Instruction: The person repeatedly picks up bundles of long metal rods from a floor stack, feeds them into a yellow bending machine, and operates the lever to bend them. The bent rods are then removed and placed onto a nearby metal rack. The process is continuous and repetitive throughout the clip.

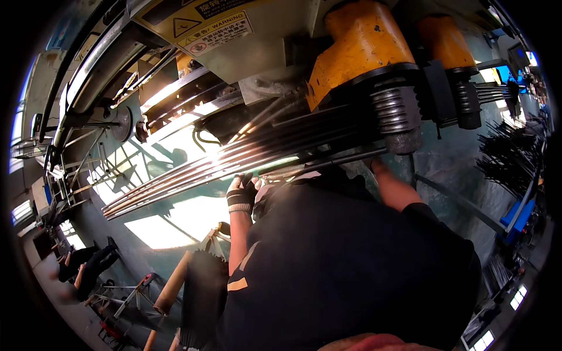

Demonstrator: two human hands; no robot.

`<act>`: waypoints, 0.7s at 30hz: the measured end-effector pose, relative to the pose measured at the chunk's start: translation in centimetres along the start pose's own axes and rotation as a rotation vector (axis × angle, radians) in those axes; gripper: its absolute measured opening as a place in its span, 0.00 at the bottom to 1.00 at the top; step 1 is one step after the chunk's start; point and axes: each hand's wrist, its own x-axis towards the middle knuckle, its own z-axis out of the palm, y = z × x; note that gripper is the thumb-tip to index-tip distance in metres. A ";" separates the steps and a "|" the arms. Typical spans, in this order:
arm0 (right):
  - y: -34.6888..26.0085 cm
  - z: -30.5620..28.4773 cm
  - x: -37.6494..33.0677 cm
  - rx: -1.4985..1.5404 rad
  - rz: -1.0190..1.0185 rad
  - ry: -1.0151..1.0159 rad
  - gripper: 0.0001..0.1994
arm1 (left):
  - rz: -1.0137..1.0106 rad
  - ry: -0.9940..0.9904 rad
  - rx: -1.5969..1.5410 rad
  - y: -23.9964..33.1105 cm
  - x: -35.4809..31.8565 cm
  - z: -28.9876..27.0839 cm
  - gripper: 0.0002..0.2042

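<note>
A long dark ribbed rod (333, 162) lies crosswise in front of my body, below the machine. My left hand (241, 193), in a dark glove with a pale striped cuff, has its fingers curled at the rod's left end. At the other end is my right hand (384, 174), closed against the rod; its fingertips are in shade and partly hidden. Just beyond the ribbed rod, several smooth metal rods (175, 178) run side by side from the machine out to the left. They shine brightly where sunlight falls on them.
Above hangs a machine with an orange housing (366, 44) and a ribbed metal roller (401, 114); a second orange housing (446, 44) stands to its right. Bundled dark rods (508, 155) are at the far right. Another person (91, 266) is at the lower left, near a stand (132, 298).
</note>
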 end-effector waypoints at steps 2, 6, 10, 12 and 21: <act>0.4 0.3 0.7 0.074 0.039 0.200 0.19 | 0.082 -0.039 0.114 0.5 -0.3 1.0 0.15; -0.4 2.0 0.1 0.155 0.114 0.499 0.19 | 0.100 -0.171 0.294 3.0 2.2 -0.8 0.10; -4.1 -2.9 -3.6 0.297 0.190 -0.143 0.20 | 0.329 -0.470 0.737 3.7 7.7 -9.8 0.11; -6.3 -3.7 -6.9 0.578 0.517 -0.252 0.20 | 0.099 -0.255 0.489 2.9 7.1 -6.5 0.12; -14.1 1.0 -23.9 0.988 1.050 -0.569 0.22 | -0.056 0.097 0.792 -0.7 2.8 -8.2 0.08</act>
